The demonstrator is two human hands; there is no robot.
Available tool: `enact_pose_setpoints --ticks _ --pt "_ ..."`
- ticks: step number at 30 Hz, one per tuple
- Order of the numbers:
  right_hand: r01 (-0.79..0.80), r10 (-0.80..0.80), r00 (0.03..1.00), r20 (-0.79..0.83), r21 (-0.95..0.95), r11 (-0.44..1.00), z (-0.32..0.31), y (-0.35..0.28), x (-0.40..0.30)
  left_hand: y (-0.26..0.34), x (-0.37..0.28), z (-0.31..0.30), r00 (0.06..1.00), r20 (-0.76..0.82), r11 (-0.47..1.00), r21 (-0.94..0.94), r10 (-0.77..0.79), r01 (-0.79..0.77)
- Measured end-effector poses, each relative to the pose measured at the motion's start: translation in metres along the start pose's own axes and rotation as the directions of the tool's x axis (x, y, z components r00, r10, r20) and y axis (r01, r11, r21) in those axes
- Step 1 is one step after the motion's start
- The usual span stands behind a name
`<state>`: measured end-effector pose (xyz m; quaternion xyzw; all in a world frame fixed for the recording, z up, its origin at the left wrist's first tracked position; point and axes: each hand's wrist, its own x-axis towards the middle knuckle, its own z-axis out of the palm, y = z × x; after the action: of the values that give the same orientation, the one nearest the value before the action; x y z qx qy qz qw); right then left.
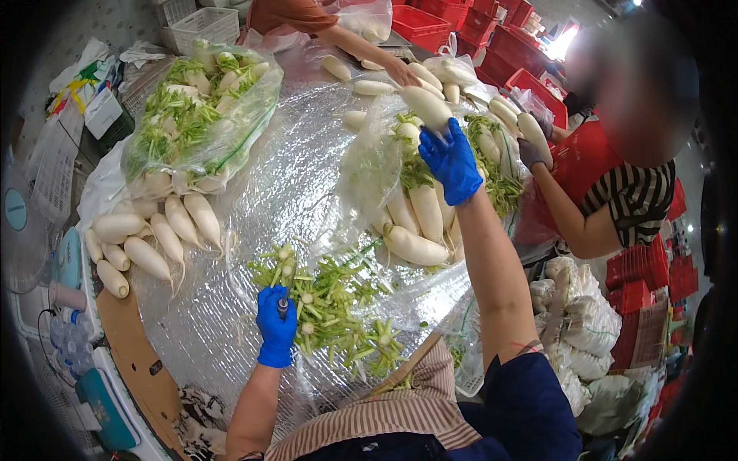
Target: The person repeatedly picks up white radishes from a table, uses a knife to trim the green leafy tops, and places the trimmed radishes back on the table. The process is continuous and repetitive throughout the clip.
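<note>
My left hand, in a blue glove, is closed around the handle of a knife, its blade pointing away from me over cut radish tops. My right hand, gloved in blue too, is raised over an open plastic bag of leafy white radishes. At its fingertips is a white radish without leaves; the hand hides part of the contact, and I cannot tell whether it is gripped. Trimmed white radishes lie in a pile at the left on the silvery foil sheet.
A second plastic bag of leafy radishes stands at the upper left. Across the table a co-worker's hand touches radishes. Another co-worker at the right holds a radish in gloved hands. Red crates stand behind.
</note>
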<state>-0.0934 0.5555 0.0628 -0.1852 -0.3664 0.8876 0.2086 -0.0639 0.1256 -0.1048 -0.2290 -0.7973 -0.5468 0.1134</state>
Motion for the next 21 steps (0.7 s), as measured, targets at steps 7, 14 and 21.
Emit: enact_pose_setpoints --ticks 7,14,21 --pt "0.342 -0.443 0.896 0.043 -0.703 0.624 -0.022 -0.009 -0.023 0.004 -0.001 -0.003 1.000 0.014 0.999 -0.032 0.008 -0.008" --pt "-0.021 -0.555 0.814 0.173 -0.945 -0.326 -0.059 0.091 -0.079 -0.002 -0.003 -0.008 0.994 0.095 0.996 -0.075 -0.050 0.058" --pt "0.301 -0.544 0.821 0.173 -0.941 0.153 -0.047 0.047 -0.088 -0.001 -0.021 -0.012 0.994 0.055 0.969 -0.221 -0.097 0.107"
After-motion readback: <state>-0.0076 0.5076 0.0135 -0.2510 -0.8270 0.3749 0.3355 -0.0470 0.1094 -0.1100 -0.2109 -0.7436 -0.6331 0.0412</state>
